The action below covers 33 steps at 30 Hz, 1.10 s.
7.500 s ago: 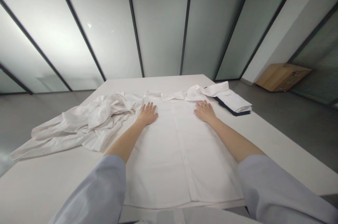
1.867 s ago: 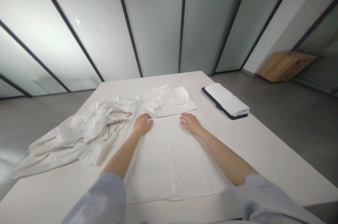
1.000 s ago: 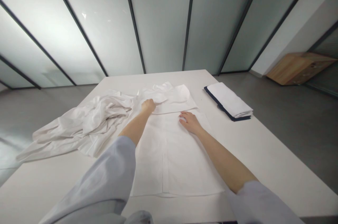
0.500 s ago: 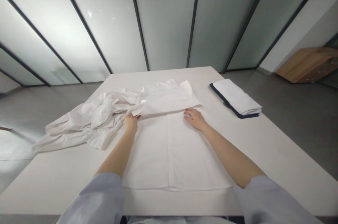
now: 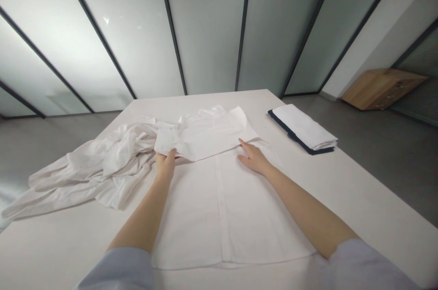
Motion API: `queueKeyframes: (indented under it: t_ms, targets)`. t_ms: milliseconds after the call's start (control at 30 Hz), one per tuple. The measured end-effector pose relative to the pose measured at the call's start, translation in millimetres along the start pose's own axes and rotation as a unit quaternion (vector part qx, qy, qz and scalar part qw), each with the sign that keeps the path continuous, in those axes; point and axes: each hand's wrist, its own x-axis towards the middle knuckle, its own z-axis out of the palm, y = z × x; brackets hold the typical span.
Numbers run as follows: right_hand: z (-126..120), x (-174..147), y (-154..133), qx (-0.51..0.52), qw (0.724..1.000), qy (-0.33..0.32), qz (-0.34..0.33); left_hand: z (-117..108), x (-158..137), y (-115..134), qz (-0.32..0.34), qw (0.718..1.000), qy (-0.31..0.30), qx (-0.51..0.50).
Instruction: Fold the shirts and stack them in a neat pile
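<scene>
A white shirt lies flat on the table, a long strip running down its middle and its hem toward me. Over its far half rests a folded layer of white cloth. My left hand is closed on the left corner of that layer, thumb on top, and lifts it slightly. At the layer's right edge, my right hand has its fingers stretched, the index fingertip touching the cloth and the thumb apart. Left of the shirt, beside my left hand, is a crumpled heap of white cloth.
The white table extends on both sides. On its right, folded white cloth lies on a dark blue board. Frosted glass panels stand behind the table, and a wooden cabinet is on the floor at the far right.
The left corner of the folded layer has come up and out to the left in my left hand. My right hand stays near the layer's right edge. The view has shifted slightly.
</scene>
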Motion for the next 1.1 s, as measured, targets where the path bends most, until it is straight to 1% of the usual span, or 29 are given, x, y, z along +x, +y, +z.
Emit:
queueKeyframes:
  t_ms: [133,233,300,367,400,467,500,533,567,600,633,667,700,733,800,867,900,967,1033,1100]
  targets:
    - [2.5,2.1,-5.0,-0.064,0.997,-0.028,0.016,6.3,-1.1,15.5,-0.013,1.000,0.008,-0.019]
    - [4.1,11.0,-2.1,-0.052,0.998,-0.032,0.026,6.4,-3.2,31.2,-0.040,0.998,0.008,-0.039]
    - [1.6,21.8,3.4,0.002,0.999,-0.002,0.043,3.6,-8.9,40.8,-0.062,0.996,0.013,-0.062]
    - [-4.9,34.7,10.7,0.085,0.991,0.061,0.081,-1.7,-19.5,48.3,-0.080,0.994,0.017,-0.079]
    - [-9.3,40.9,14.6,0.130,0.981,0.099,0.104,-5.4,-26.5,51.2,-0.085,0.993,0.010,-0.081]
    - [-19.4,50.5,22.3,0.211,0.950,0.178,0.147,-15.0,-42.2,55.2,-0.096,0.992,-0.032,-0.075]
    - [-24.2,53.3,25.8,0.238,0.933,0.214,0.166,-20.8,-49.8,56.5,-0.109,0.990,-0.069,-0.063]
    - [-28.6,54.7,29.1,0.254,0.918,0.242,0.185,-27.0,-56.5,57.1,-0.130,0.983,-0.120,-0.041]
    - [-32.3,54.8,32.1,0.257,0.908,0.259,0.203,-33.5,-61.8,57.2,-0.157,0.972,-0.177,-0.007]
    - [-35.0,53.8,34.9,0.248,0.905,0.264,0.222,-40.1,-65.1,56.6,-0.183,0.954,-0.233,0.039]
    - [-36.7,51.9,37.4,0.229,0.908,0.257,0.237,-46.5,-66.4,55.5,-0.200,0.934,-0.281,0.094]
    - [-37.4,49.5,39.8,0.204,0.914,0.243,0.251,-52.5,-65.7,53.8,-0.202,0.916,-0.310,0.153]
    - [-37.0,46.8,41.8,0.180,0.921,0.226,0.261,-57.9,-63.3,51.6,-0.189,0.906,-0.316,0.209]
    - [-35.7,44.1,43.6,0.159,0.926,0.210,0.271,-62.2,-59.7,49.1,-0.166,0.904,-0.302,0.252]
    - [-31.0,39.4,45.6,0.137,0.929,0.191,0.287,-67.1,-51.7,44.1,-0.122,0.916,-0.245,0.293]
    - [-25.0,36.1,45.2,0.141,0.929,0.180,0.290,-65.7,-46.6,40.3,-0.121,0.927,-0.217,0.281]
    - [-22.2,35.2,44.0,0.149,0.931,0.175,0.282,-62.7,-46.0,39.3,-0.136,0.929,-0.221,0.263]
    - [-18.1,34.6,39.3,0.169,0.941,0.160,0.247,-53.6,-48.4,39.5,-0.181,0.927,-0.251,0.211]
    - [-16.1,35.4,32.0,0.193,0.951,0.132,0.205,-43.8,-53.3,42.6,-0.223,0.920,-0.291,0.138]
    - [-15.9,36.9,23.3,0.232,0.951,0.095,0.181,-38.0,-57.1,48.3,-0.253,0.908,-0.330,0.051]
